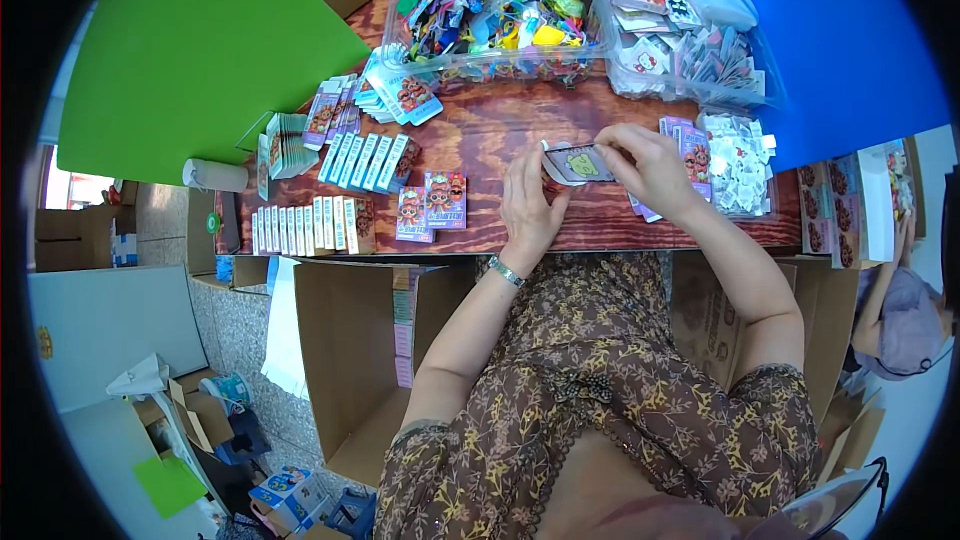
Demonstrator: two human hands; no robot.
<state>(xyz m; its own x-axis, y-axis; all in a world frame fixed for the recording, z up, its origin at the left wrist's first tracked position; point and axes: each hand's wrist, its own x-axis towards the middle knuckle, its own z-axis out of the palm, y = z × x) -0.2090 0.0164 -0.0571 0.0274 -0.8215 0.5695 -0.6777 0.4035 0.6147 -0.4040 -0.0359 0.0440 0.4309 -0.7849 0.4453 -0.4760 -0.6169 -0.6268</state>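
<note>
Above the near part of the wood-patterned table, both hands hold a small grey card point(582, 165) bearing a yellow-green figure. My left hand point(530, 202) grips its left side, with the fingers pointing away from me. The fingers of my right hand point(640, 162) pinch its right edge from above. Two flat purple boxes point(445, 198) lie left of my left hand. Just right of my right hand is a stack of purple printed boxes point(692, 152), partly covered by that hand. A heap of small white pieces point(740, 168) sits beside the stack.
Upright boxes form one row point(300, 227) near the front edge and another row point(360, 162) behind it. Transparent bins of colourful small parts point(500, 58) and of cards point(690, 90) stand at the back. Below the table is an open cardboard box point(350, 360). Another person point(900, 315) works at right.
</note>
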